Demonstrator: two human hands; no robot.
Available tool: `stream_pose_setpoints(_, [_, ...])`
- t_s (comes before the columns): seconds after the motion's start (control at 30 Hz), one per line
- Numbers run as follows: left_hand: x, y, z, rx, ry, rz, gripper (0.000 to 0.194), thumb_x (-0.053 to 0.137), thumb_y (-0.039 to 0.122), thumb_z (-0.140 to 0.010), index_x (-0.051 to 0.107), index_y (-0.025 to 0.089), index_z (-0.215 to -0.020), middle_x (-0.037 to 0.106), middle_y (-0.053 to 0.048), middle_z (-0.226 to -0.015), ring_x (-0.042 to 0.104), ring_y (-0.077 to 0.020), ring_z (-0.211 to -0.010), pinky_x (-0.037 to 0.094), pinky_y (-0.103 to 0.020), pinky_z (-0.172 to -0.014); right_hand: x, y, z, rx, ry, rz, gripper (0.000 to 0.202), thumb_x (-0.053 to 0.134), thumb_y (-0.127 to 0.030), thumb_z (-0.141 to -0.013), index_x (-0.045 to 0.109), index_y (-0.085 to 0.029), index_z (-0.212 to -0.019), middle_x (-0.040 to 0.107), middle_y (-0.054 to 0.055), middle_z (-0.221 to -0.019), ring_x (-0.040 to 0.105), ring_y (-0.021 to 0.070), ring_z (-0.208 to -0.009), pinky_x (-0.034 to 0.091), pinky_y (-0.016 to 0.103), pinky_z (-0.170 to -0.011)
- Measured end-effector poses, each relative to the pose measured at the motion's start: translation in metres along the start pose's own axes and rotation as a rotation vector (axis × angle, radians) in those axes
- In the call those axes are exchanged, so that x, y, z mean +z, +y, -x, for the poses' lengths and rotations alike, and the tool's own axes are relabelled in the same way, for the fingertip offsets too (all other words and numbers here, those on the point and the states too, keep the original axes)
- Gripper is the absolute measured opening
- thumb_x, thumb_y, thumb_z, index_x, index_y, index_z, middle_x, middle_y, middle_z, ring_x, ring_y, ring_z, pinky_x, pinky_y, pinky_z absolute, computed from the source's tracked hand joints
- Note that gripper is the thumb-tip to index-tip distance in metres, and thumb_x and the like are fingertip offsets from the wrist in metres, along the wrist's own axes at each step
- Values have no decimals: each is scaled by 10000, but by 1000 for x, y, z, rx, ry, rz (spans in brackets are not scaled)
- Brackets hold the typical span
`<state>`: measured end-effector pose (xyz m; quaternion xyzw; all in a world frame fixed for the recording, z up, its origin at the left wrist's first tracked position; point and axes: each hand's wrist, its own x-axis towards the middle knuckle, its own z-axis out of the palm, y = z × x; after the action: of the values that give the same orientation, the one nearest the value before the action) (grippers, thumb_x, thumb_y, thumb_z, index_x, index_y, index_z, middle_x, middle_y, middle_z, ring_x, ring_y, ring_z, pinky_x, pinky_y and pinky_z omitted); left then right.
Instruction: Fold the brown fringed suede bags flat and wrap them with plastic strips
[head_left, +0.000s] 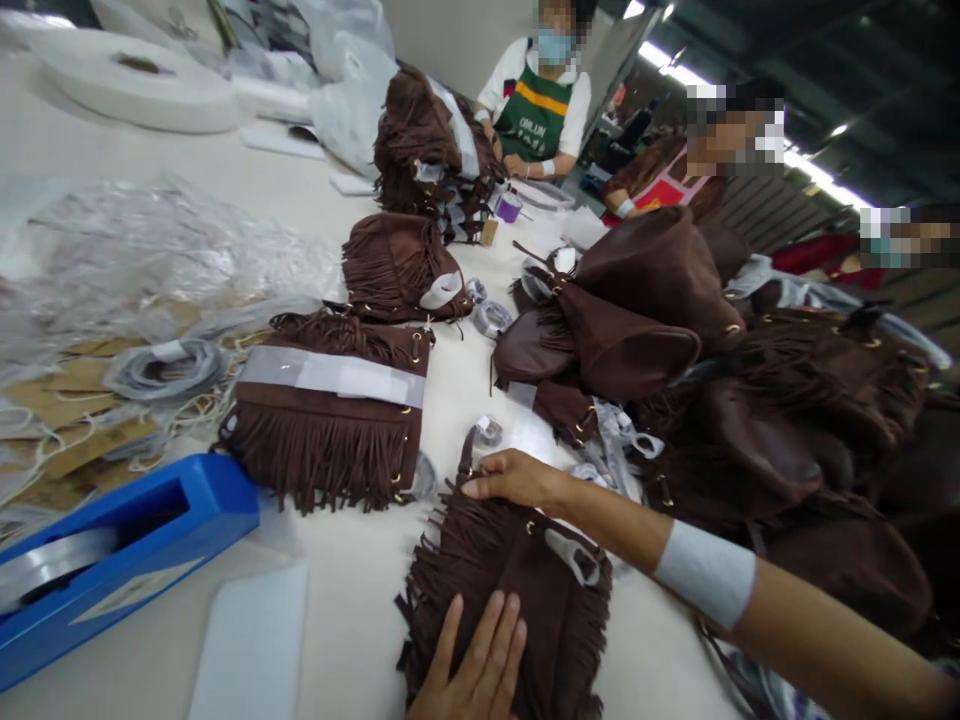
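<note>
A dark brown fringed bag [540, 590] lies flat on the table in front of me. My left hand [484, 665] rests on its lower front, fingers stretched out and slightly apart. At the bag's upper left corner my right hand [514, 478] pinches the edge close to a short strap [466, 452]; the exact grip is partly hidden by the fingers. A wrapped clear plastic piece [577, 555] sits by the bag's gold eyelet. Just beyond, another fringed bag [330, 440] has a pale wrapping band [334, 378] around it.
A blue tape dispenser [217, 500] and white card [251, 640] lie at left, below a coiled grey cord [165, 368] and tags. Brown bags [637, 300] are heaped at right. A stack of wrapped bags [427, 140] stands behind. Co-workers in aprons [532, 115] work at the far side.
</note>
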<state>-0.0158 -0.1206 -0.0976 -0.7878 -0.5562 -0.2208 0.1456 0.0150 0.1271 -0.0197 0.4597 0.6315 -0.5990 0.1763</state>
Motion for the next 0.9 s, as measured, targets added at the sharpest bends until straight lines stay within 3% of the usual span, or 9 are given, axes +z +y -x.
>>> stream_pose_setpoints(0.07, [2, 2, 0, -18, 20, -10, 489, 456, 525, -927, 613, 202, -1259, 538, -99, -1407, 219, -368, -1452, 61, -674, -1175, -1, 7, 0, 3, -49, -201, 515, 810, -593, -557, 570, -170, -729, 566, -28, -616, 485, 99, -524, 410, 233, -534])
stream_pose_setpoints(0.13, [5, 5, 0, -34, 37, -18, 471, 470, 514, -922, 624, 206, -1244, 533, -106, -1412, 233, -373, -1446, 78, -683, -1169, -1, 12, -1, 10, -69, -253, 555, 796, -617, -543, 564, -171, -778, 580, -19, -656, 510, 109, -544, 444, 254, -566])
stream_pose_setpoints(0.3, [10, 9, -2, -67, 37, -27, 435, 519, 457, -901, 626, 201, -1236, 540, -114, -1404, 233, -383, -1445, 76, -710, -1151, 8, 16, -7, -72, 22, -46, 525, 673, -659, -643, 535, -178, -800, 564, -19, -689, 506, 111, -577, 441, 253, -584])
stream_pose_setpoints(0.47, [-12, 9, -8, -95, -120, 42, 542, 411, 489, -948, 563, 124, -1319, 494, -145, -1450, 170, -364, -1469, -29, -691, -1160, 10, -7, -6, -113, 152, 298, 300, 672, -434, -790, 561, -167, -709, 536, -21, -636, 501, 127, -606, 396, 246, -588])
stream_pose_setpoints(0.53, [-21, 12, -9, -132, -167, 94, 561, 387, 450, -963, 507, 79, -1367, 421, -178, -1500, 193, -357, -1465, -5, -672, -1170, 10, -27, 10, -129, 219, 451, 199, 705, -312, -785, 589, -162, -724, 580, 9, -688, 557, 172, -714, 417, 272, -671])
stream_pose_setpoints(0.6, [-26, 15, -9, -160, -194, 145, 564, 371, 411, -975, 455, 52, -1401, 369, -195, -1528, 202, -349, -1465, 31, -658, -1178, 18, -46, 41, -170, 316, 581, 100, 686, -210, -798, 621, -160, -854, 643, 70, -882, 584, 234, -924, 424, 315, -809])
stream_pose_setpoints(0.7, [-29, 19, -10, -197, -187, 187, 532, 369, 381, -981, 468, 60, -1393, 412, -175, -1508, 206, -325, -1468, 56, -642, -1188, 49, -55, 103, -345, 490, 784, 170, 524, -219, -928, 584, -183, -1084, 625, 115, -1131, 564, 245, -1078, 414, 345, -923])
stream_pose_setpoints(0.8, [-36, 18, -12, -232, -147, 242, 510, 397, 397, -977, 483, 114, -1392, 491, -128, -1460, 246, -304, -1456, 69, -608, -1200, 97, -21, 143, -497, 571, 699, 226, 377, -305, -1006, 572, -217, -1078, 662, 77, -1035, 629, 200, -942, 483, 322, -869])
stream_pose_setpoints(0.9, [-50, 9, -5, -206, -89, 288, 541, 427, 387, -973, 386, 147, -1457, 472, -95, -1480, 253, -290, -1454, 79, -571, -1208, 135, 39, 135, -484, 750, 398, 272, 340, -335, -1013, 533, -218, -1166, 646, 101, -1128, 619, 207, -1065, 495, 355, -957])
